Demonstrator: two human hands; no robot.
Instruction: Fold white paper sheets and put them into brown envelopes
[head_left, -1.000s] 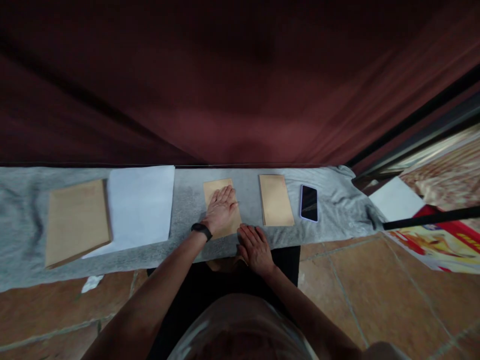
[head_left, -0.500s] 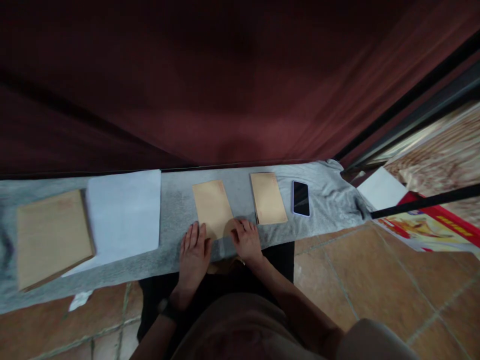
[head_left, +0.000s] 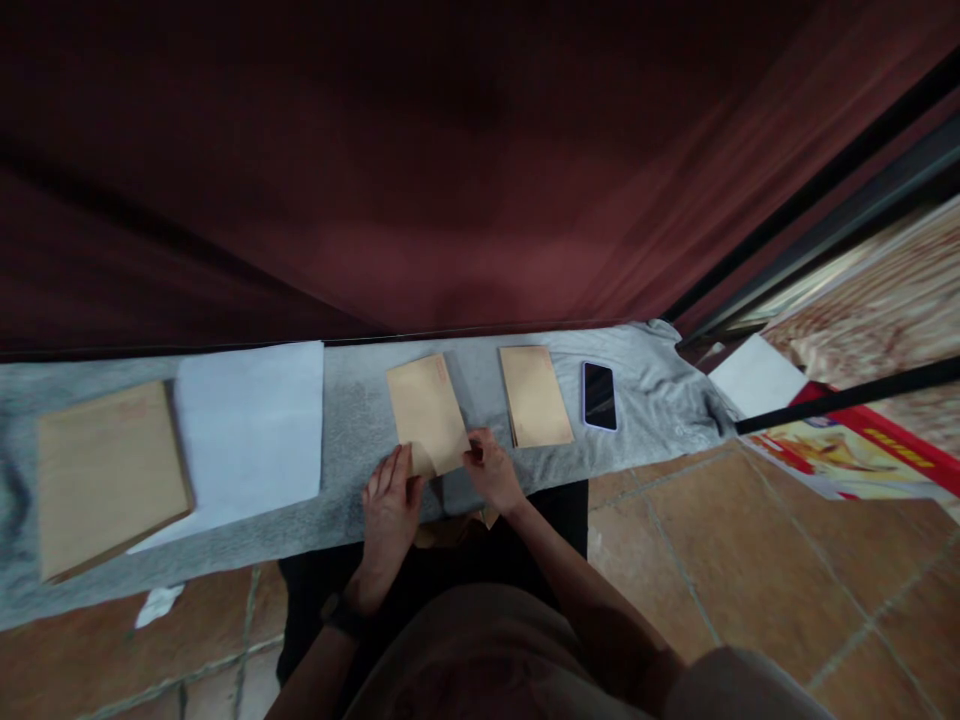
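Observation:
A brown paper envelope [head_left: 426, 415] lies at a slant in front of me, its near end a little off the cloth. My left hand [head_left: 391, 510] is at its lower left corner, fingers on top and thumb by the near edge. At the lower right corner, my right hand [head_left: 495, 474] pinches the envelope's edge between thumb and curled fingers. A small stack of similar envelopes [head_left: 537, 396] rests just to the right.
Grey cloth [head_left: 352, 400] covers the narrow surface against a dark red panel [head_left: 450, 260]. Farther left are white paper sheets [head_left: 255, 430] and a stack of larger brown envelopes [head_left: 112, 480]. A phone [head_left: 600, 396] lies right; a printed box [head_left: 847, 455] stands beyond.
Both hands have closed in on the envelope's near corners. Its near end has risen slightly, and the right hand has moved up a little along its edge.

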